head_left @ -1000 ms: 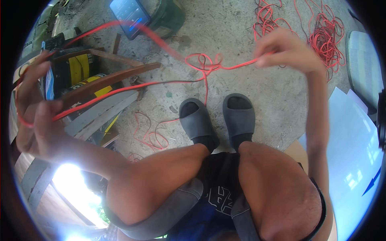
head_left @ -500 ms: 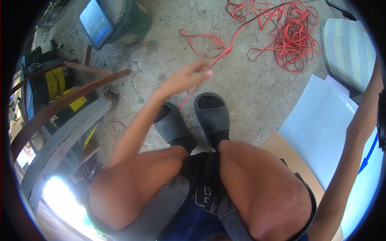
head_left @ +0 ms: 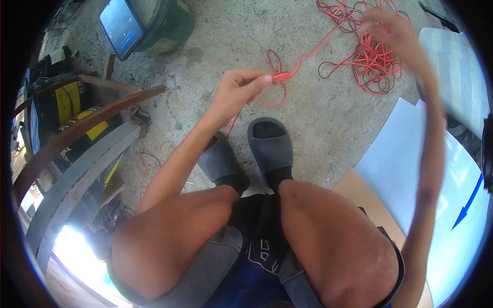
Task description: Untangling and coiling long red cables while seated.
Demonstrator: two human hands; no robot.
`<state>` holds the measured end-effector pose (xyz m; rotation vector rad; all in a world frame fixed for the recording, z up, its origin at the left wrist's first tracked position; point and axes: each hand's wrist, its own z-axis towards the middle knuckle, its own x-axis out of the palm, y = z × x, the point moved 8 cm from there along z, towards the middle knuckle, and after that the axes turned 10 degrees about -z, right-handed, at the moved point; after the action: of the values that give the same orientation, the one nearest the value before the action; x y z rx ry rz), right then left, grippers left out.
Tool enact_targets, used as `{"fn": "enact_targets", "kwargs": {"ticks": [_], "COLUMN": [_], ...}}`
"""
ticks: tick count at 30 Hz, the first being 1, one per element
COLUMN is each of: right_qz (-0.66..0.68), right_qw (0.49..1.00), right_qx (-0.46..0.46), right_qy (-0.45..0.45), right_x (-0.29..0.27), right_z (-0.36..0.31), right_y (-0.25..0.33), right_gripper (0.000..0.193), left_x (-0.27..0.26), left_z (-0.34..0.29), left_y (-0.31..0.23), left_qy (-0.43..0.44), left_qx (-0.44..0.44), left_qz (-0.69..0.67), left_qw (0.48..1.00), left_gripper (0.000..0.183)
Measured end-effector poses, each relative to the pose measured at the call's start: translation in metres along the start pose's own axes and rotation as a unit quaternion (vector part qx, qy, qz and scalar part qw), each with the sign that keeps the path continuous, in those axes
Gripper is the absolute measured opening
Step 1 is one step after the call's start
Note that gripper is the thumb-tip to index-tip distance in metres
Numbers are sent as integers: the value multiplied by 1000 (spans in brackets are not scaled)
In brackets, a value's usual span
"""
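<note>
A long red wire [head_left: 313, 51] with darker stretches runs over the concrete floor. Between thumb and fingers of my left hand [head_left: 239, 92] a bunched part of it is pinched, a small loop hanging on either side. One strand drops from this hand toward my left slipper. Motion smears my right hand [head_left: 387, 31], which is raised over the tangled pile of wire [head_left: 375, 66] at the far right; its fingers are too blurred to show whether they hold any strand.
At the far left a phone [head_left: 121, 28] leans against a green bucket [head_left: 174, 31]. Curved wood and metal bars [head_left: 82, 126] stand at the left. On the right lie a pale blue-white sheet [head_left: 395, 159], brown board [head_left: 354, 190] and a striped cushion [head_left: 452, 66]. Grey slippers [head_left: 269, 146] are on my feet.
My left hand has closed on the wire, whose loops have shifted. My right hand has swung in from the right edge to above the pile.
</note>
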<state>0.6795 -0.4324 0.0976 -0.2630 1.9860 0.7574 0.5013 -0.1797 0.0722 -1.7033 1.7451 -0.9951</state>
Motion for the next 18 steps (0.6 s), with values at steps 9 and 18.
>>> {"fn": "enact_targets", "kwargs": {"ticks": [9,18], "right_qz": [13,131], "right_qw": [987,909], "right_qx": [-79,233], "right_qy": [-137,-320], "right_x": [80,-79], "right_z": [-42,-168], "right_y": [169,-87], "right_gripper": [23,34], "left_x": [-38,-169], "left_z": [-11,-77], "left_y": [-28,2], "left_qy": [3,-266], "left_qx": [122,135], "left_qz": [-115,-150], "left_qw": [986,943], "left_gripper": [26,38]}}
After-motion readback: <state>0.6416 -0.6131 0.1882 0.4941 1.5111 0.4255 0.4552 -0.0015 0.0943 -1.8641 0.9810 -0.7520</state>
